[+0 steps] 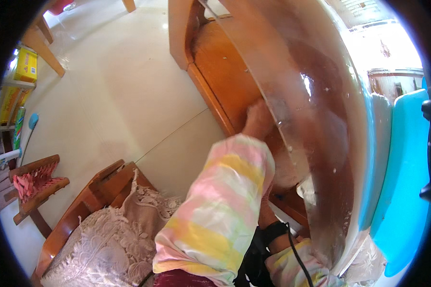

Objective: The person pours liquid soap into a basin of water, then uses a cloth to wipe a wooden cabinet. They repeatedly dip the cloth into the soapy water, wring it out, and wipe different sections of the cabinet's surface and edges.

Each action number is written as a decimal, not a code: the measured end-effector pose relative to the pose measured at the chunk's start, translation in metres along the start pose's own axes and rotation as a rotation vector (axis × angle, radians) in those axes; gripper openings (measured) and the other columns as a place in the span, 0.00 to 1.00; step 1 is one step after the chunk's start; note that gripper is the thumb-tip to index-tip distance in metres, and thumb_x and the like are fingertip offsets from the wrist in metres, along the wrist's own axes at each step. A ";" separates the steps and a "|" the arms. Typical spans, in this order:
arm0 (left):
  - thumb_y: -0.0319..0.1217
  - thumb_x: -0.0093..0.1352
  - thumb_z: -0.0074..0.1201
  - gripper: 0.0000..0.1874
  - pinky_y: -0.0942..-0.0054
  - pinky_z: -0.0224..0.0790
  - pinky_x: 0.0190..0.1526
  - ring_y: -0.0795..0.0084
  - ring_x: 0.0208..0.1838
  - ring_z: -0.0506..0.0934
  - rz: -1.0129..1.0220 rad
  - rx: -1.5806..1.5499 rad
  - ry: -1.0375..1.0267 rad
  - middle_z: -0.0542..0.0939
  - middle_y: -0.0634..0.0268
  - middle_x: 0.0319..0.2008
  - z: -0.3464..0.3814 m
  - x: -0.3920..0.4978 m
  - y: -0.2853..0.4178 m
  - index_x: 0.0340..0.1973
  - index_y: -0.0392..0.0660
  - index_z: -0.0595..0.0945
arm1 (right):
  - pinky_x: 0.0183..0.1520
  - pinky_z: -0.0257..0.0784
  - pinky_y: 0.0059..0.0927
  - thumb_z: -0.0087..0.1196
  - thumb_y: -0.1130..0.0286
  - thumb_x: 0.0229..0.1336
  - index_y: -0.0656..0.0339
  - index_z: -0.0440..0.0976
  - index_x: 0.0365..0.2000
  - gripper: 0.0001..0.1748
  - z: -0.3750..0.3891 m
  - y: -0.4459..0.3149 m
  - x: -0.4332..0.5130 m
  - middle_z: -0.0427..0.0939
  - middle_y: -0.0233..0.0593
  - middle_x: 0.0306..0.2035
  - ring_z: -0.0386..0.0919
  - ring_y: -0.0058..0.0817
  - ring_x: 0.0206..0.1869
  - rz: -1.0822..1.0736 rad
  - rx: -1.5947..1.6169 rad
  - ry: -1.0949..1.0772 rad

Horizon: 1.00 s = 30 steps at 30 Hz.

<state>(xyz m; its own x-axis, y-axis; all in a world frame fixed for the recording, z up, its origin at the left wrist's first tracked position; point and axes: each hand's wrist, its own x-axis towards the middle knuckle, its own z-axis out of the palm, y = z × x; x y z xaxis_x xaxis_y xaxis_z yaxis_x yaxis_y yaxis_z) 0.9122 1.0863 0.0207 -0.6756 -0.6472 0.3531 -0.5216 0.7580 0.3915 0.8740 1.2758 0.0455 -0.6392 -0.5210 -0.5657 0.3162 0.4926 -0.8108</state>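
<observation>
My left hand point(260, 116), in a loose pink, yellow and white checked sleeve, reaches under the edge of a glass tabletop point(319, 118). It is at the orange-brown wooden shelf point(222, 61) below the glass. Its fingers are blurred and partly behind the glass, so whether they hold anything does not show. My right forearm, with a black band point(274, 231) at the wrist and a similar checked sleeve point(294, 260), comes up from the bottom right. My right hand point(267, 213) is mostly hidden behind the left sleeve. A black cord hangs beside that wrist.
A wooden seat with a fringed lace cover point(107, 244) stands at lower left. Beyond it are a small wooden rack with pink cloth strips point(39, 183), a blue-headed brush point(33, 121) and shelved yellow boxes point(26, 64). A bright blue plastic piece point(402, 179) stands at right.
</observation>
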 end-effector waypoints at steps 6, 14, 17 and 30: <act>0.33 0.61 0.48 0.10 0.70 0.63 0.44 0.69 0.50 0.69 -0.540 0.341 -0.002 0.75 0.69 0.44 -0.068 0.012 -0.126 0.37 0.51 0.81 | 0.66 0.42 0.30 0.40 0.51 0.61 0.57 0.55 0.60 0.32 0.001 -0.010 -0.006 0.56 0.35 0.63 0.51 0.28 0.66 0.022 -0.079 0.058; 0.34 0.62 0.48 0.12 0.71 0.64 0.44 0.70 0.50 0.69 -0.554 0.322 -0.150 0.75 0.67 0.43 -0.052 -0.006 -0.102 0.39 0.49 0.82 | 0.66 0.42 0.30 0.40 0.54 0.62 0.58 0.54 0.61 0.31 0.011 -0.020 -0.021 0.56 0.36 0.63 0.49 0.28 0.66 -0.027 -0.197 -0.007; 0.32 0.62 0.48 0.12 0.68 0.70 0.45 0.67 0.51 0.70 -0.183 0.088 0.059 0.76 0.64 0.43 0.016 0.004 -0.043 0.39 0.44 0.82 | 0.65 0.45 0.30 0.39 0.56 0.63 0.59 0.55 0.60 0.29 0.003 -0.016 -0.015 0.57 0.36 0.62 0.50 0.28 0.66 -0.048 -0.206 -0.088; 0.33 0.62 0.49 0.19 0.70 0.61 0.51 0.61 0.54 0.66 -0.677 0.442 -0.122 0.73 0.63 0.47 -0.080 0.028 -0.120 0.48 0.45 0.77 | 0.66 0.44 0.30 0.39 0.55 0.64 0.59 0.52 0.62 0.30 -0.004 -0.016 -0.021 0.53 0.35 0.64 0.51 0.26 0.66 -0.009 -0.219 -0.081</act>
<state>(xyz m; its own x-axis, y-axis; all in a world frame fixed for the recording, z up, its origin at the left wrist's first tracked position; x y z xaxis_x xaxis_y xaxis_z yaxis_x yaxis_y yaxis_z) 0.9973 0.9709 0.0517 -0.1795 -0.9822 0.0555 -0.9770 0.1846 0.1069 0.8799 1.2812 0.0712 -0.5803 -0.5755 -0.5762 0.1457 0.6228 -0.7687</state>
